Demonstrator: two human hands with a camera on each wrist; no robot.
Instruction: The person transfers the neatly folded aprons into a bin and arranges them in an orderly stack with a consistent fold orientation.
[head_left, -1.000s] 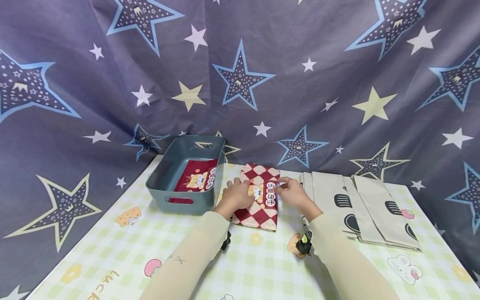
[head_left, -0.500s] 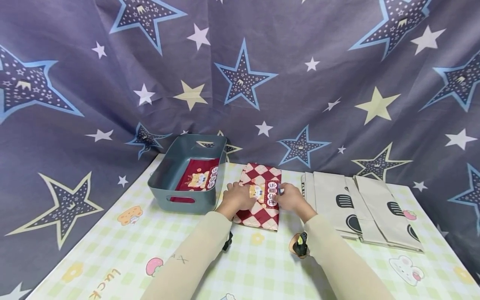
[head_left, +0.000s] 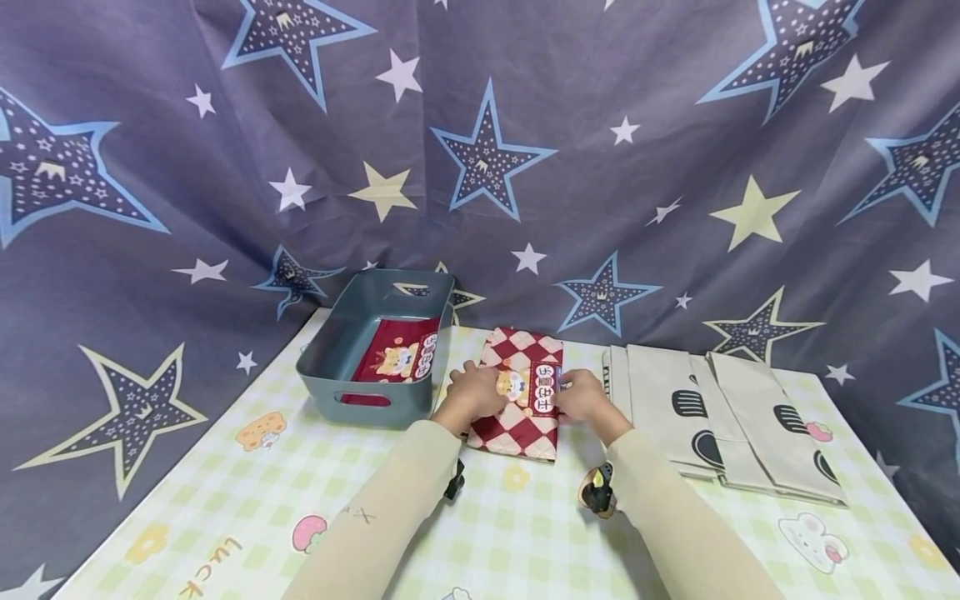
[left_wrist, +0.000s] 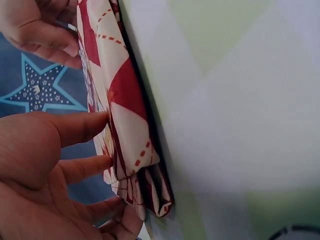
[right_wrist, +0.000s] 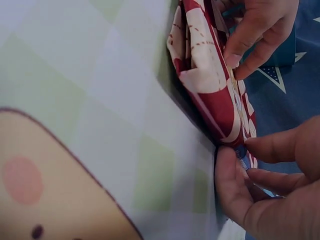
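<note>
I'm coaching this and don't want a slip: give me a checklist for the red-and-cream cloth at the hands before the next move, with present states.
1. Red-and-cream cloth pinched at its right edge by the right hand: ok.
2. Left hand on it: ok, fingertips touch its top.
3. Near-end layers flat: not ok, a loop gapes in both wrist views.
4. Underside neat: cannot tell, hidden.
5. Space in the basket: ok, bare floor shows beside the red printed piece.
6. Pale folded cloths apart from it: ok.

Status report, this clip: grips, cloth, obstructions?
Left grip rests on folded diamond-patterned cloth. Right grip pinches its right edge. No obstruction visible at the cloth.
</note>
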